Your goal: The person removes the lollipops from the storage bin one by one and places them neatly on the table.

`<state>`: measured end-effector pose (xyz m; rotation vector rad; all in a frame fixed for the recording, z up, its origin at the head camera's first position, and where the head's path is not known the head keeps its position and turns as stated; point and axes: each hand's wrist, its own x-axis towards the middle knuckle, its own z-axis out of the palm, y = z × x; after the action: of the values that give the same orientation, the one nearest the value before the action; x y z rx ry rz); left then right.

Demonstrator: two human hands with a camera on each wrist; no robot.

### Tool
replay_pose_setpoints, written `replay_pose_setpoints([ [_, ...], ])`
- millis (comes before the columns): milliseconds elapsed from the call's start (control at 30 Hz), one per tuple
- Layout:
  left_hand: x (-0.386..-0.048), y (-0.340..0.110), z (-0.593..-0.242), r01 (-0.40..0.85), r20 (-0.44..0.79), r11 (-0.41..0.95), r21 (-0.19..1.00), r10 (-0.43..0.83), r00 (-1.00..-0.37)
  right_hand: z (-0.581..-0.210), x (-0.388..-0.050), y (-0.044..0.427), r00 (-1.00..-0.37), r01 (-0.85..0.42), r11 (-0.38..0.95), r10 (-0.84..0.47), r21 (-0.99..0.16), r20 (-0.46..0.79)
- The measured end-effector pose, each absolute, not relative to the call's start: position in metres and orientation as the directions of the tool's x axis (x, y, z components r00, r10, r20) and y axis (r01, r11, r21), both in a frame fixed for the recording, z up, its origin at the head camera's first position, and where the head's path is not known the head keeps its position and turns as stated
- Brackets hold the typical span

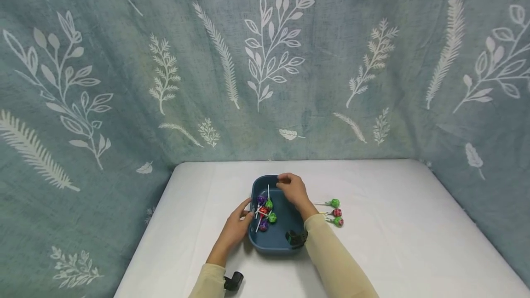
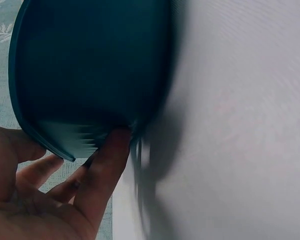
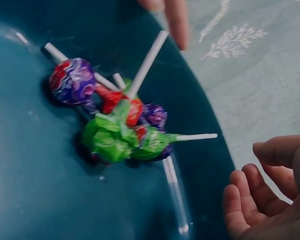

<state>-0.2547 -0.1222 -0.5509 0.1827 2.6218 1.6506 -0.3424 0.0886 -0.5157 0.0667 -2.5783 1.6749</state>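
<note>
A blue bin (image 1: 275,244) holds several wrapped lollipops (image 1: 263,213) bunched toward its left side; the right wrist view shows green, purple and red wrappers (image 3: 110,137) with white sticks. My left hand (image 1: 234,230) grips the bin's left side. In the left wrist view its thumb lies at the rim and the other fingers (image 2: 104,172) go along the outer wall (image 2: 95,75). Over the far right corner of the bin is my right hand (image 1: 295,191), fingers loosely bent and nothing between them; the right wrist view has this hand (image 3: 270,192) near the rim.
Three lollipops lie on the white table to the right of the bin: a green one (image 1: 335,203), a red one (image 1: 337,212) and a red-green one (image 1: 338,221). A leaf-patterned cloth (image 1: 269,128) hangs behind the table (image 1: 393,224).
</note>
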Motion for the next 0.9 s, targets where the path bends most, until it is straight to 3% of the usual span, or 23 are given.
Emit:
replay_pose_setpoints([
  [667, -0.255, -0.121, -0.550, 0.076, 0.022, 0.403, 0.912, 0.135, -0.991, -0.542, -0.356, 0.076, -0.998, 0.000, 0.536, -0.056, -0.844, -0.036],
  [900, -0.255, -0.121, -0.550, 0.072, 0.022, 0.402, 0.913, 0.128, -0.992, -0.551, -0.360, 0.075, -0.994, -0.038, 0.589, -0.103, -0.808, -0.028],
])
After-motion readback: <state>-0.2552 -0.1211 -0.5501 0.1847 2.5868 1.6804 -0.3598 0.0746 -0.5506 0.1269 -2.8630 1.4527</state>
